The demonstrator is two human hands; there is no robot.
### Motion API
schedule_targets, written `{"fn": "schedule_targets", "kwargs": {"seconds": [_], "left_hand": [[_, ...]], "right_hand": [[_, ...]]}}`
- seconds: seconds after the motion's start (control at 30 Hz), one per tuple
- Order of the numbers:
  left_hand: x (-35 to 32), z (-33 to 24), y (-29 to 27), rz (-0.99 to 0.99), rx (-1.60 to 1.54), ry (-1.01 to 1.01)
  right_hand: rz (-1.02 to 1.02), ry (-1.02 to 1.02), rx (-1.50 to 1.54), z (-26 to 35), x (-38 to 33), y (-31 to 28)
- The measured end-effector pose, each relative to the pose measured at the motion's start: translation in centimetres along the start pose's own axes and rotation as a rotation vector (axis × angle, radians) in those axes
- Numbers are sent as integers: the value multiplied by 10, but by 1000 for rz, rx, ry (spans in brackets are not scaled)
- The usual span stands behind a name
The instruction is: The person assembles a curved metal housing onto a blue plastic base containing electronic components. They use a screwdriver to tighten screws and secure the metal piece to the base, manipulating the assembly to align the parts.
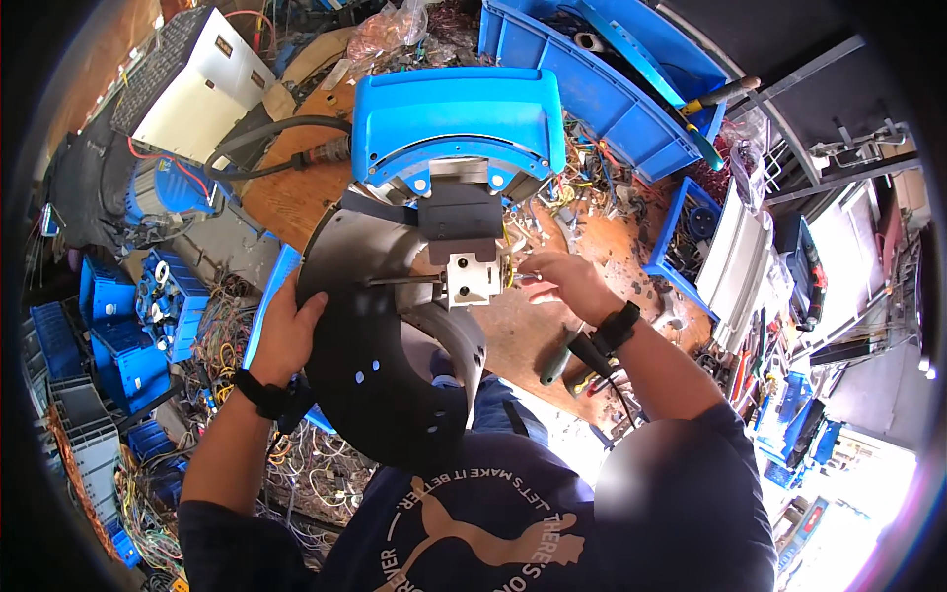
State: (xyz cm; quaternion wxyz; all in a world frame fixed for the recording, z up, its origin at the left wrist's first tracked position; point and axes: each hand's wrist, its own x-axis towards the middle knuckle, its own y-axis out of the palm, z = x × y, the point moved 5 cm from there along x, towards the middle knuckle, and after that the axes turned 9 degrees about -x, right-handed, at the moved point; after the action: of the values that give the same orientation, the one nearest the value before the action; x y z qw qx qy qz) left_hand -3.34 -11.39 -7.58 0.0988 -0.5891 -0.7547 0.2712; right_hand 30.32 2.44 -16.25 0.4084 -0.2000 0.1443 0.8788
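While the left hand grips the grey guard to steady it, the right hand pinches wires beside the white block.

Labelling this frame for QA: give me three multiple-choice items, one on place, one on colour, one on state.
1. Where is the left hand?
A. on the dark curved guard's left edge
B. on the green-handled tool
C. inside a blue bin

2. What colour is the machine housing above the guard?
A. red
B. blue
C. white

3. How is the right hand?
A. flat on the table
B. fingers pinched by the pale metal block
C. gripping a hammer

A: the palm lies on the guard's rim.
B: the housing is plainly blue.
B: the fingertips meet beside the block.
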Motion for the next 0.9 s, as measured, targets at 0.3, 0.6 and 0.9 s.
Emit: {"fn": "schedule_targets", "kwargs": {"seconds": [0.3, 0.6, 0.9], "left_hand": [[0, -7, 2, 47, -102, -86], [-2, -9, 0, 14, -86, -45], [0, -5, 3, 25, -150, -59]], "right_hand": [[-80, 492, 311, -50, 16, 1], [-139, 605, 257, -57, 22, 8], [215, 782, 135, -46, 16, 2]]}}
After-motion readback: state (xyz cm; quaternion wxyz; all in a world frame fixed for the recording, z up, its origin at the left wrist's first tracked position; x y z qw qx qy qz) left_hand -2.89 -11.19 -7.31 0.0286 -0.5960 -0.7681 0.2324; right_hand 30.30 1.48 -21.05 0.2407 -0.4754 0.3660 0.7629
